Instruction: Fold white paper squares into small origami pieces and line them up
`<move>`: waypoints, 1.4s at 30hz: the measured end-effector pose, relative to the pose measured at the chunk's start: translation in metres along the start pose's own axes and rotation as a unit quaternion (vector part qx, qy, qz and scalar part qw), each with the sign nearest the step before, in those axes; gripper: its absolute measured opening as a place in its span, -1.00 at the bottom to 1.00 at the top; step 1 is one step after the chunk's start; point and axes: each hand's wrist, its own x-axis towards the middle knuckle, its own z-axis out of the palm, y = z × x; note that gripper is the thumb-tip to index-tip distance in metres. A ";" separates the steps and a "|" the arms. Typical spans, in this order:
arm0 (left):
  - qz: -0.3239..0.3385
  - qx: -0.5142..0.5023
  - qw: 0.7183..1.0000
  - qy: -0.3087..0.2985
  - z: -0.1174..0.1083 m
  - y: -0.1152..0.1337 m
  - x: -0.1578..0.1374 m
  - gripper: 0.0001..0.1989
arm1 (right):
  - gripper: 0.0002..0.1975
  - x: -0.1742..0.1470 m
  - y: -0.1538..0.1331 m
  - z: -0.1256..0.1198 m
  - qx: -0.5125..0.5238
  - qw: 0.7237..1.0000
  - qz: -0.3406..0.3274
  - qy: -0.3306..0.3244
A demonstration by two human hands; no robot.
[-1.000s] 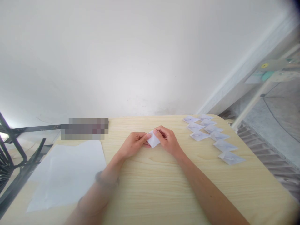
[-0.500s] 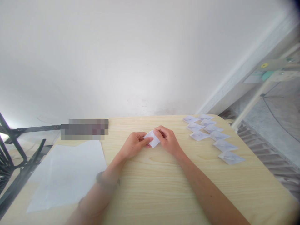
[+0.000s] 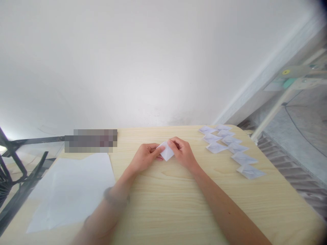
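Pinching folded paper (image 3: 167, 153) between left hand (image 3: 144, 157) and right hand (image 3: 183, 153), equally near both, with near corner uncovered.

White wall (image 3: 153, 61), black frame (image 3: 38, 140), pale pole (image 3: 272, 114)

My left grip (image 3: 143, 157) and right grip (image 3: 183, 153) pinch a small folded paper (image 3: 167, 153); on the counter (image 3: 163, 204), folded pieces (image 3: 244, 158) lie to my right, large white paper (image 3: 74, 190) to my left.
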 end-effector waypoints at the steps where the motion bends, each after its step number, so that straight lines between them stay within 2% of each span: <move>1: 0.000 -0.011 1.000 0.007 0.000 -0.001 0.000 -0.64 | -0.73 0.000 0.000 0.001 -0.001 1.000 0.004 0.004; 7: 0.009 -0.018 0.999 0.039 0.001 -0.005 0.002 -0.65 | -0.71 0.001 0.003 0.002 -0.007 1.000 0.017 0.015; 11: 0.009 -0.017 0.999 0.028 0.001 -0.002 0.001 -0.66 | -0.72 0.001 0.005 0.001 0.011 1.000 0.020 0.021; 18: -0.042 0.100 0.994 0.022 0.002 0.006 -0.001 -0.70 | -0.76 0.001 0.003 0.001 0.044 0.998 0.010 0.036; 29: -0.035 0.105 0.994 0.010 -0.002 0.004 -0.002 -0.69 | -0.76 0.002 -0.001 -0.002 0.026 0.999 0.005 0.029; 37: -0.015 0.026 0.997 -0.077 -0.005 0.009 -0.002 -0.56 | -0.72 0.002 0.002 -0.002 0.040 0.999 0.026 0.019; 42: -0.007 0.020 0.995 -0.093 -0.006 0.011 -0.003 -0.58 | -0.71 0.002 0.001 -0.002 0.042 0.999 0.027 0.011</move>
